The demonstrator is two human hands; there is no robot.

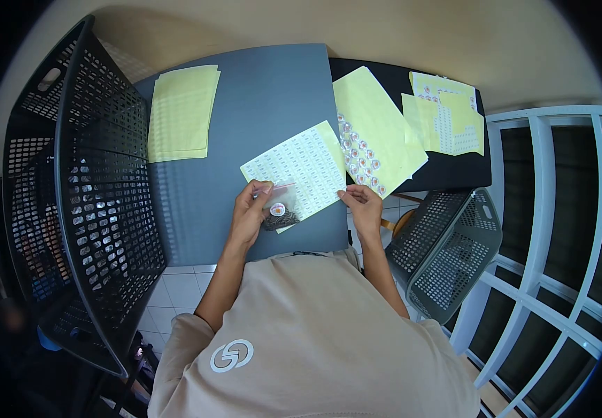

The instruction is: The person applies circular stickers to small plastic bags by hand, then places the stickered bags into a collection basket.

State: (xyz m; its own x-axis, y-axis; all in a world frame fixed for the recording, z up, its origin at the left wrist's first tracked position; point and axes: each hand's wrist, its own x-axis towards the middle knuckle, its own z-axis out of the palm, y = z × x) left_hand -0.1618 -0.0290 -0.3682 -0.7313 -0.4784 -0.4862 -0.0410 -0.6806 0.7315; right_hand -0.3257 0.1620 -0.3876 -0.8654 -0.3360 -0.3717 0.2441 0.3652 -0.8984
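Note:
My left hand (250, 212) pinches the top corner of a small clear zip bag (283, 209) with dark contents and a round red-and-white sticker on its front. The bag lies over the lower left part of a sheet of small printed labels (294, 164) on the grey table. At the sheet's lower right edge is my right hand (362, 203), thumb and fingertips pressed together; whether a label is between them is too small to tell. Just beyond that hand, a yellow sheet (374, 118) carries rows of round stickers (360, 157).
Yellow sheets (184, 111) lie at the table's (266, 83) back left. More label sheets (454, 118) rest on a black surface at the right. A large dark basket (106, 188) stands left; grey baskets (447, 244) stand lower right, beside a white metal frame (538, 209).

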